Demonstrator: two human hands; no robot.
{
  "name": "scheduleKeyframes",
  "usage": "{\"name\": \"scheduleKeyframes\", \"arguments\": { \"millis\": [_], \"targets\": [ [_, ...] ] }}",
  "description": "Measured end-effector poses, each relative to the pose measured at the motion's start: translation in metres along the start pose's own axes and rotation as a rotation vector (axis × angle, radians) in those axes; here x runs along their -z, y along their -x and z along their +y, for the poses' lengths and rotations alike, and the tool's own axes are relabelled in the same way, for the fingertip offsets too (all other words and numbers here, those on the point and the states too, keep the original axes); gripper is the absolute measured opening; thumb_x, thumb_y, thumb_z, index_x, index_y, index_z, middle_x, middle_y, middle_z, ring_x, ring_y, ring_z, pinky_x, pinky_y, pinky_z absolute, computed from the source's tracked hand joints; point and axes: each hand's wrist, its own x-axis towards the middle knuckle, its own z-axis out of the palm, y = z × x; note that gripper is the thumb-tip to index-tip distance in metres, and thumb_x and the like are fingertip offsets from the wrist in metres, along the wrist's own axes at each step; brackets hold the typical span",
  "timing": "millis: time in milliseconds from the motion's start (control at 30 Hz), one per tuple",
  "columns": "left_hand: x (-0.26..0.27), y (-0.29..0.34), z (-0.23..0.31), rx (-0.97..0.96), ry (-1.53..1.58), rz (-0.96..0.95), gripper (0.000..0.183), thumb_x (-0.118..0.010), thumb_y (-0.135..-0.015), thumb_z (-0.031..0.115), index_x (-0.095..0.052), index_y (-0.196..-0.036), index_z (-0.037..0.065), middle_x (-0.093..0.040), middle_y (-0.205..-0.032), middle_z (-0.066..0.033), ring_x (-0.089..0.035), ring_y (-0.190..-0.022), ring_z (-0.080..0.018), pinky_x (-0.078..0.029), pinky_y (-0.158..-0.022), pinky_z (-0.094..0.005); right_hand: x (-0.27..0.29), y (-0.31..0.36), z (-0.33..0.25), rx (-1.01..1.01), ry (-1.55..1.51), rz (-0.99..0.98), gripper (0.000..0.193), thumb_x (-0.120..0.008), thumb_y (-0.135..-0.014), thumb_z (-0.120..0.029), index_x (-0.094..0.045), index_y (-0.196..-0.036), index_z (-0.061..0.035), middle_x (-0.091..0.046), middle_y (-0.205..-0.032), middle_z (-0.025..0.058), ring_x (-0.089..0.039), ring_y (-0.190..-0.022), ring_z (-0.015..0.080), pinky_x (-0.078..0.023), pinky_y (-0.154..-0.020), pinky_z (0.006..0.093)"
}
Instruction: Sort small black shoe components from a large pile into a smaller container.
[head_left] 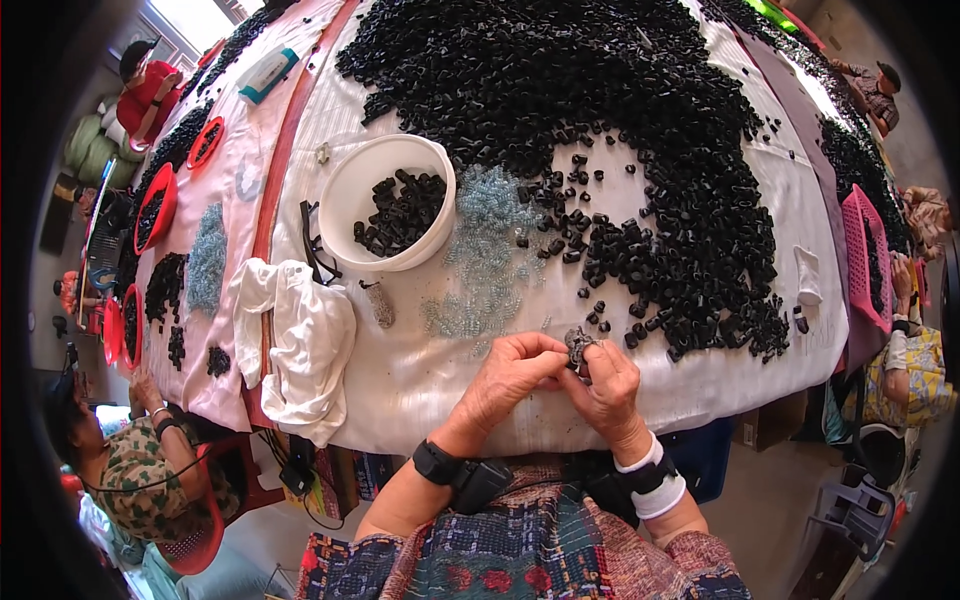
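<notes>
Left hand (512,380) and right hand (608,388) pinching small dark object (576,346); partly covered, exact shape unclear.

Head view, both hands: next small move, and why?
Probably have the left hand pinch and shift the small dark grey cluster slightly while the right hand steadies it: both hands meet at it, and they hide part of it.
</notes>
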Motion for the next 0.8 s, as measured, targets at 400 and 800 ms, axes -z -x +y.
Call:
{"name": "scheduleKeyframes", "arguments": {
  "millis": [400,800],
  "targets": [
    [-0.0028,0.0034,0.0044,0.023,0.042,0.033,0.013,-0.064,-0.081,0.009,-0.063,-0.089,0.0,-0.065,-0.082,-0.0056,-0.063,-0.071,-0.0114,-0.052,-0.062,-0.0213,0.002,-0.0066,-0.0078,0.005,-0.019,0.057,0.034,-0.077,-0.062,-0.011,-0.054,-0.084,0.001,-0.052,-0.074,0.0135,-0.052,-0.065,0.0306,-0.045,-0.055,0.0368],
    [0.0006,0.002,0.0008,-0.005,0.016,0.047,0.014,-0.061,-0.084,0.011,-0.062,-0.093,0.0,-0.064,-0.086,-0.0048,-0.064,-0.075,-0.0124,-0.054,-0.067,-0.0246,0.0001,-0.0013,-0.0035,0.017,0.032,0.013,0.027,-0.075,-0.067,-0.01,-0.053,-0.078,0.0007,-0.05,-0.066,0.0119,-0.051,-0.058,0.0288,-0.042,-0.05,0.0369]
  ]
}}
